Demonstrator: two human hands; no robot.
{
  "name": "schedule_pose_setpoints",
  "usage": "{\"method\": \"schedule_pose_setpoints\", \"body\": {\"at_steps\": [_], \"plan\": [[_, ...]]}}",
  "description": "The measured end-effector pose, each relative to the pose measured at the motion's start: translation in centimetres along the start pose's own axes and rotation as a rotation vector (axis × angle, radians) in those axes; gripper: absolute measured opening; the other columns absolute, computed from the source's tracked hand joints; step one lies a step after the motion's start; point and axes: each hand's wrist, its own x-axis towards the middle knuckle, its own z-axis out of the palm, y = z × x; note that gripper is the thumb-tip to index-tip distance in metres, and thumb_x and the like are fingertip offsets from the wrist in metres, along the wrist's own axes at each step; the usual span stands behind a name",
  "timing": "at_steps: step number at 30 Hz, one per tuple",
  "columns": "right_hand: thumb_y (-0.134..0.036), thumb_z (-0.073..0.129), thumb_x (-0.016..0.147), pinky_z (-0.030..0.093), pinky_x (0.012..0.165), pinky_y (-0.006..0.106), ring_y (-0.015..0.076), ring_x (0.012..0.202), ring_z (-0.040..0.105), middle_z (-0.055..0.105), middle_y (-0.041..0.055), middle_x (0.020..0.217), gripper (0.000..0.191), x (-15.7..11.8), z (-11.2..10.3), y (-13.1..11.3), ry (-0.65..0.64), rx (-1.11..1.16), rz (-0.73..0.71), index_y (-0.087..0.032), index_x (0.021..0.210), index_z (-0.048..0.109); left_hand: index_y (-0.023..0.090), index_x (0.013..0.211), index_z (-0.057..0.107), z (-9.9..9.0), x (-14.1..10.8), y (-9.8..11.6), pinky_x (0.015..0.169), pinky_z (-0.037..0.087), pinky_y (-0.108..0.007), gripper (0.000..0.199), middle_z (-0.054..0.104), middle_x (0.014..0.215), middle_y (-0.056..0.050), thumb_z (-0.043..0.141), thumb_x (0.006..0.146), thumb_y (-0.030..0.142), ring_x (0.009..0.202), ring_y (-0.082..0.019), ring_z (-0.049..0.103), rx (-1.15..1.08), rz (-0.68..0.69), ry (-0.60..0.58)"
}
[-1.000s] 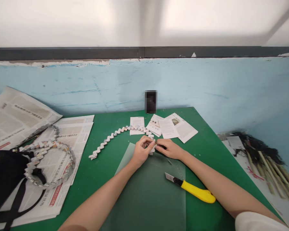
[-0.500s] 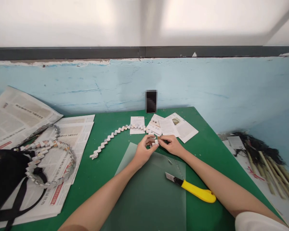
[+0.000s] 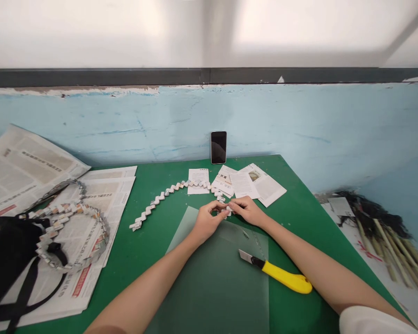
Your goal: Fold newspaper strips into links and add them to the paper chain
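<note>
Hands (image 3: 226, 213) around one end of the zigzag paper chain (image 3: 159, 198).

Lighting bright + diffuse, src unclear; white panels (image 3: 90, 32) nr blown out, w/ soft vert shadow band approx ctr. Faint refl on phone (image 3: 218, 147). Wide-angle stretch twd L/R edges, fine detail on paper chain (image 3: 159, 198) & newsprint (image 3: 113, 185) a bit soft.

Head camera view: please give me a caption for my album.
Left hand and right hand hold a folded-paper chain over a green table, yellow cutter nearby.
</note>
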Motion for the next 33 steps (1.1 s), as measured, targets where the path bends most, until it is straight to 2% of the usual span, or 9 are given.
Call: {"method": "schedule_pose_setpoints", "body": {"at_steps": [8, 11, 15, 23, 30, 33], "plan": [[-0.051, 0.048, 0.102, 0.03, 0.057, 0.028, 0.0123, 0.053, 0.041, 0.044, -0.0022, 0.053, 0.054, -0.2, 0.1, 0.3, 0.036, 0.073, 0.032, -0.018, 0.06, 0.053, 0.016, 0.101, 0.072, 0.0, -0.1, 0.2, 0.086, 0.053, -0.033, 0.023, 0.073, 0.097, -0.008, 0.071, 0.086, 0.034, 0.091, -0.021, 0.067, 0.04, 0.013, -0.002], [-0.052, 0.05, 0.101, 0.03, 0.056, 0.028, 0.0129, 0.053, 0.041, 0.045, -0.0019, 0.053, 0.053, -0.2, 0.1, 0.7, 0.148, 0.145, 0.062, -0.018, 0.061, 0.055, 0.018, 0.114, 0.067, 0.0, -0.4, 0.3, 0.096, 0.051, -0.036, 0.034, 0.068, 0.114, -0.01, 0.074, 0.083, 0.03, 0.106, -0.023, 0.066, 0.094, 0.04, 0.049], [-0.053, 0.053, 0.1, 0.029, 0.055, 0.029, 0.0135, 0.054, 0.04, 0.047, -0.0013, 0.055, 0.051, -0.1, 0.1, 1.2, 0.296, 0.238, 0.097, -0.019, 0.062, 0.057, 0.023, 0.127, 0.061, 0.1, -0.7, -0.1, 0.108, 0.045, -0.041, 0.053, 0.059, 0.129, -0.011, 0.077, 0.077, 0.022, 0.122, -0.027, 0.058, 0.224, 0.073, 0.026], [-0.058, 0.053, 0.098, 0.026, 0.053, 0.029, 0.0127, 0.051, 0.035, 0.043, -0.0022, 0.053, 0.055, 0.1, 0.0, 1.4, 0.297, 0.257, 0.15, -0.019, 0.06, 0.056, 0.023, 0.121, 0.064, 0.0, -0.4, -0.1, 0.1, 0.047, -0.037, 0.037, 0.061, 0.119, -0.008, 0.071, 0.085, 0.027, 0.113, -0.024, 0.06, 0.23, 0.03, 0.057], [-0.065, 0.049, 0.097, 0.031, 0.057, 0.029, 0.0132, 0.055, 0.038, 0.043, -0.0024, 0.055, 0.058, 0.6, 0.1, 0.7, 0.309, 0.233, 0.165, -0.02, 0.06, 0.048, 0.023, 0.122, 0.064, -0.1, -0.4, -0.1, 0.098, 0.047, -0.035, 0.04, 0.064, 0.118, -0.008, 0.072, 0.084, 0.032, 0.11, -0.023, 0.061, 0.179, 0.025, 0.063], [-0.069, 0.046, 0.097, 0.028, 0.054, 0.029, 0.0128, 0.053, 0.035, 0.04, -0.0028, 0.054, 0.061, 0.8, 0.1, 0.7, 0.352, 0.258, 0.184, -0.02, 0.059, 0.047, 0.021, 0.12, 0.064, 0.0, -0.3, -0.4, 0.097, 0.047, -0.037, 0.042, 0.064, 0.116, -0.009, 0.075, 0.082, 0.034, 0.107, -0.024, 0.061, 0.183, 0.01, 0.118]]}}
